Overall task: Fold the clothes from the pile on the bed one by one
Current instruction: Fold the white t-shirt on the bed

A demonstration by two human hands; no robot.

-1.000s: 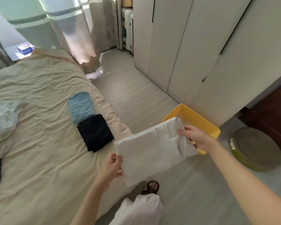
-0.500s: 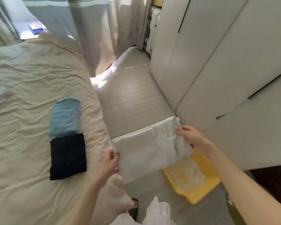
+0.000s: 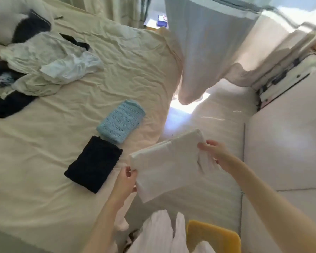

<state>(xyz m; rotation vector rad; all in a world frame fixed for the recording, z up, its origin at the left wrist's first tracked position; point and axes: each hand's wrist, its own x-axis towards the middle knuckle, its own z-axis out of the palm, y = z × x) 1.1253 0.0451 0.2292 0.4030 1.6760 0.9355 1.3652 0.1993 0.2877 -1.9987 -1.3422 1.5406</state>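
A folded white garment (image 3: 169, 164) hangs in the air beside the bed's right edge. My left hand (image 3: 125, 181) pinches its near left corner and my right hand (image 3: 214, 154) grips its right edge. On the cream bed (image 3: 44, 161) lie a folded black garment (image 3: 93, 163) and, just beyond it, a folded light blue knit (image 3: 121, 121). The pile of unfolded clothes (image 3: 42, 64), white, pale green and black, sits at the far left of the bed.
A yellow basket (image 3: 213, 234) stands on the floor at the bottom, next to my white clothing. Wardrobe doors (image 3: 285, 152) line the right side. Curtains (image 3: 208, 42) hang over the floor strip beyond the bed.
My view has swung left toward the bed, so the pile is in sight and the yellow basket has dropped to the bottom edge. Both hands keep their hold on the white garment.
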